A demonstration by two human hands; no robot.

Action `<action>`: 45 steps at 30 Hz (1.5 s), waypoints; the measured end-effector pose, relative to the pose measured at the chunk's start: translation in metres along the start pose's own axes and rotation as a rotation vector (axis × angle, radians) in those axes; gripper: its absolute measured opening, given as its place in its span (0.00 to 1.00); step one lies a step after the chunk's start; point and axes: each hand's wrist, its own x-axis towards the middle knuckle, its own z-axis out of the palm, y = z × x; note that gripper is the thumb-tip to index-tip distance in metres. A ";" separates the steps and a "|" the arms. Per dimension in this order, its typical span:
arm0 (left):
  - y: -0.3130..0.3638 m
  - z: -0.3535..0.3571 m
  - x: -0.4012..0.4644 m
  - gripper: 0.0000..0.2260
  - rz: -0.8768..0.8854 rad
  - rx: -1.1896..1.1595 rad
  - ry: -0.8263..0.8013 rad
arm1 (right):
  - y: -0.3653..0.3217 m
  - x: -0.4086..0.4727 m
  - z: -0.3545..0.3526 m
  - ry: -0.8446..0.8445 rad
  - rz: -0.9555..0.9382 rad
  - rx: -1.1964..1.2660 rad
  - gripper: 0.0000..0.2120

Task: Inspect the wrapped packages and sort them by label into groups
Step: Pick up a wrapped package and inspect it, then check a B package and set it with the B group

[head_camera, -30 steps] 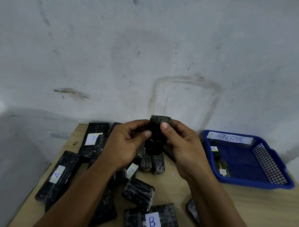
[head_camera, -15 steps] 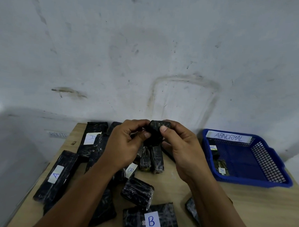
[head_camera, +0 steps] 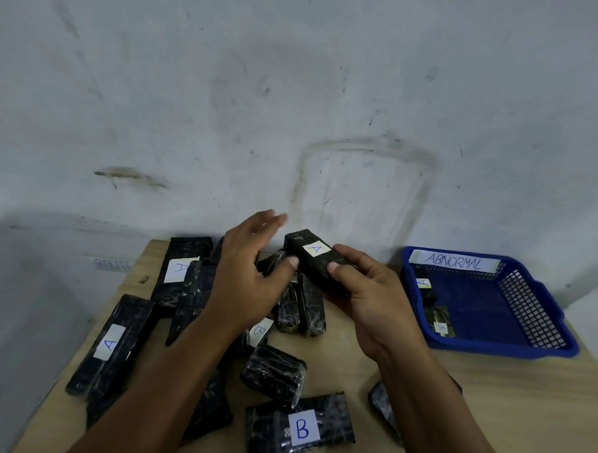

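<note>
Head view: the right hand [head_camera: 373, 298] is holding a small black plastic-wrapped package with a white "A" label [head_camera: 315, 261] above the middle of the light wooden worktop [head_camera: 509, 406]; its grip is closing round the package, thumb on the near face and fingers curling underneath. The package is lying tilted, its label facing up. The left hand [head_camera: 247, 272] is sitting just at 9 o'clock of it, fingers spread and relaxed, thumb tip touching the package's near end; that grip is slack and clasping nothing.

Below the hands, a heap of black wrapped packages [head_camera: 301, 305] is lying on the worktop, one showing a partly hidden "B" label [head_camera: 259, 331]. At 6 o'clock of the scene, a flat black wrapped package with a large "B" label [head_camera: 300, 428] is lying near the front edge, and a short black wrapped bundle [head_camera: 274, 374] is touching its far edge. At 8 o'clock a long black wrapped package marked "A" [head_camera: 111, 345] is resting near the left edge, and at 10 o'clock another long black package marked "A" [head_camera: 179, 269] is lying beside the wall.

At 3 o'clock a blue plastic mesh basket [head_camera: 533, 315] with a white "ABNORMAL" tag [head_camera: 455, 261] is standing on the worktop, holding two small dark packages with "A" labels [head_camera: 439, 323] along its left side.
</note>
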 end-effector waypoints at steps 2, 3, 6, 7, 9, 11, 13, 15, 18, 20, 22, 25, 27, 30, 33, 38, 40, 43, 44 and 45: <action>0.003 -0.001 0.005 0.24 -0.289 -0.092 -0.048 | 0.004 0.000 -0.004 -0.030 0.006 -0.020 0.13; 0.003 -0.002 0.008 0.22 -0.401 -0.147 -0.078 | 0.006 -0.001 -0.005 -0.051 0.008 -0.028 0.13; -0.001 0.002 0.010 0.06 -0.530 -0.347 -0.120 | 0.014 -0.001 -0.010 -0.073 0.014 -0.068 0.14; -0.003 0.005 0.010 0.04 -0.529 -0.382 -0.110 | 0.017 -0.003 -0.013 -0.066 0.003 -0.112 0.14; -0.007 0.013 0.007 0.04 -0.521 -0.410 -0.072 | 0.022 -0.006 -0.019 -0.045 -0.061 -0.285 0.13; -0.009 0.023 0.002 0.03 -0.513 -0.394 -0.075 | 0.029 -0.009 -0.029 -0.009 -0.140 -0.454 0.12; -0.008 0.037 -0.004 0.02 -0.499 -0.379 -0.107 | 0.036 -0.010 -0.039 0.052 -0.194 -0.608 0.14; -0.010 0.052 -0.010 0.04 -0.469 -0.362 -0.130 | 0.044 -0.010 -0.050 0.101 -0.202 -0.751 0.18; -0.009 0.081 -0.015 0.10 -0.436 -0.318 -0.197 | 0.051 -0.006 -0.075 0.159 -0.182 -0.888 0.25; -0.010 0.103 -0.017 0.11 -0.426 -0.291 -0.282 | 0.056 -0.003 -0.097 0.192 -0.167 -0.926 0.25; -0.017 0.131 -0.020 0.12 -0.409 -0.206 -0.355 | 0.060 0.002 -0.123 0.255 -0.149 -0.918 0.23; -0.035 0.173 -0.027 0.14 -0.423 -0.083 -0.419 | 0.060 0.016 -0.169 0.386 -0.121 -0.874 0.20; -0.046 0.201 -0.031 0.14 -0.423 -0.016 -0.447 | 0.059 0.032 -0.204 0.462 -0.115 -0.852 0.21; -0.057 0.236 -0.033 0.13 -0.395 0.104 -0.438 | 0.057 0.065 -0.253 0.535 -0.104 -0.887 0.24; -0.070 0.268 -0.032 0.14 -0.381 0.223 -0.426 | 0.056 0.108 -0.292 0.521 -0.043 -0.977 0.23; -0.088 0.299 -0.038 0.16 -0.408 0.476 -0.458 | 0.069 0.182 -0.330 0.469 0.083 -1.123 0.21; -0.089 0.303 -0.042 0.17 -0.460 0.472 -0.462 | 0.076 0.205 -0.337 0.442 0.105 -1.158 0.21; -0.093 0.308 -0.047 0.16 -0.488 0.419 -0.415 | 0.085 0.233 -0.343 0.414 0.108 -1.177 0.21; -0.093 0.308 -0.047 0.16 -0.487 0.408 -0.404 | 0.087 0.240 -0.344 0.416 0.089 -1.172 0.21; -0.094 0.309 -0.047 0.15 -0.485 0.403 -0.396 | 0.089 0.245 -0.344 0.419 0.069 -1.161 0.22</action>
